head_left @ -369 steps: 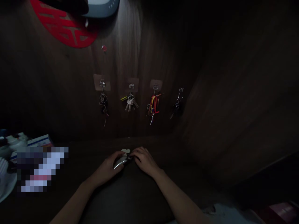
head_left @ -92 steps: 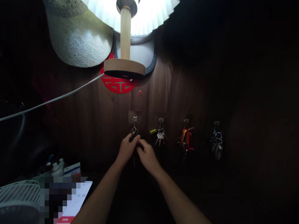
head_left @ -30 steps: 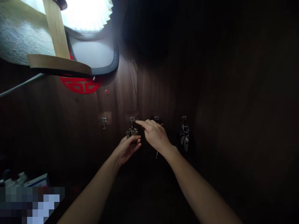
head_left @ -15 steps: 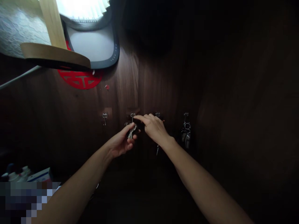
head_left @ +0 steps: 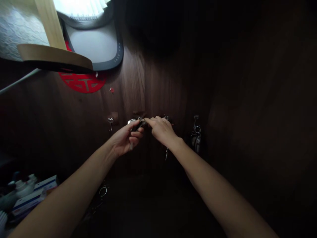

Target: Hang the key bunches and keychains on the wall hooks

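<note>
Close against the dark wooden panel, my left hand (head_left: pixel 123 140) is closed round a bunch of keys (head_left: pixel 140 124), dark and partly covered by the thumb and fingers. A light key end pokes out below the fingers. My right hand (head_left: pixel 162 129) meets the bunch from the right, its index fingertip touching the top of it. The right hand's other fingers are curled, and its thumb and anything it pinches are hidden. The wall hook at this spot is covered by the keys and fingers.
A bare metal hook (head_left: pixel 110 121) is on the left; another hook (head_left: pixel 166 117) sits behind my right hand. Keys (head_left: pixel 196 140) hang at right. Above left are a lamp stand (head_left: pixel 54 56), a cap (head_left: pixel 95 39) and a red paper cutout (head_left: pixel 83 82). Boxes (head_left: pixel 29 200) and bottles stand lower left.
My left hand has raised the keys to the height of the hook, which they now cover. My right hand stays beside them, shifted slightly. The view has moved a little.
</note>
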Tool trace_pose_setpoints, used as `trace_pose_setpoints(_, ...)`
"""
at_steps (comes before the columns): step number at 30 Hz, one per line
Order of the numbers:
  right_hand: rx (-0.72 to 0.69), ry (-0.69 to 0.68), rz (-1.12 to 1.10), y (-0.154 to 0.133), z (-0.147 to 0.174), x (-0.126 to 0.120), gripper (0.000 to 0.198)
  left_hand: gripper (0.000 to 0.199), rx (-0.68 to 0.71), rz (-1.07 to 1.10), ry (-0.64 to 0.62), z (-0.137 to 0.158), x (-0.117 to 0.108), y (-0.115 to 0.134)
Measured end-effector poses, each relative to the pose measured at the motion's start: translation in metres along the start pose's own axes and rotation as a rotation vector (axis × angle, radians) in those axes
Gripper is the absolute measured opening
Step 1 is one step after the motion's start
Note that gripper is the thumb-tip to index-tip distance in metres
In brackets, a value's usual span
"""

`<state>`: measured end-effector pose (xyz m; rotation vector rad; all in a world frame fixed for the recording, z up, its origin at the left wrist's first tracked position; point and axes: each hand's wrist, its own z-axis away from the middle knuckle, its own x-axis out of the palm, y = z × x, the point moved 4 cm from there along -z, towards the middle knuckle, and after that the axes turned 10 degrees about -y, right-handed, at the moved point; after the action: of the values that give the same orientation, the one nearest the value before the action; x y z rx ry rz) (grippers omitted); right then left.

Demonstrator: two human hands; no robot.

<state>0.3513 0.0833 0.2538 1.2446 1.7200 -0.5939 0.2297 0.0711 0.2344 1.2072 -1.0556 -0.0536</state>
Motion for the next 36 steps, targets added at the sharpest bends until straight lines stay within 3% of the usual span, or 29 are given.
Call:
trace_pose_setpoints(2,-0.008,0.008,-0.012,0.000,0.001,0.000,0.049,0.035,0.013,-0.016,0.006,0.004,-0.007,-0.006)
trace_pose_setpoints(4,-0.018,0.010,-0.039,0.000,0.003,0.000,0.053,0.029,0.019,-0.103,0.102,0.013,-0.029,-0.025)
trace_pose_setpoints(6,-0.012,0.001,-0.060,0.000,0.005,0.001,0.057,0.019,-0.014,-0.239,0.210,0.027,-0.059,-0.056)
trace_pose_setpoints(11,0.001,0.000,-0.095,-0.001,0.006,0.000,0.061,0.028,-0.078,-0.399,0.484,0.077,-0.135,-0.138)
trace_pose_setpoints(15,0.012,-0.010,-0.143,-0.001,0.005,0.000,0.063,0.039,-0.180,-0.536,0.640,0.108,-0.159,-0.155)
trace_pose_setpoints(20,-0.027,0.022,-0.250,0.008,0.017,0.006,0.057,0.047,-0.247,-0.728,0.570,0.127,-0.140,-0.125)
trace_pose_setpoints(22,-0.042,0.169,-0.347,0.018,0.032,0.007,0.050,0.045,-0.266,-0.874,0.591,0.129,-0.129,-0.110)
trace_pose_setpoints(24,-0.022,0.402,-0.489,0.035,0.050,0.007,0.043,0.043,-0.271,-1.048,0.604,0.124,-0.118,-0.098)
trace_pose_setpoints(26,0.055,0.613,-0.621,0.055,0.066,0.012,0.038,0.042,-0.202,-1.150,0.555,0.108,-0.104,-0.091)
trace_pose_setpoints(28,0.195,0.725,-0.748,0.077,0.075,0.024,0.035,0.041,-0.070,-1.150,0.453,0.079,-0.086,-0.086)
trace_pose_setpoints(30,0.340,0.679,-0.868,0.093,0.074,0.042,0.036,0.042,0.123,-1.121,0.312,0.041,-0.063,-0.082)
trace_pose_setpoints(33,0.459,0.437,-0.979,0.099,0.063,0.070,0.039,0.048,0.439,-1.015,0.233,-0.021,-0.029,-0.075)
trace_pose_setpoints(36,0.397,0.301,-1.032,0.091,0.061,0.079,0.037,0.049,0.508,-0.854,0.268,-0.073,-0.009,-0.077)
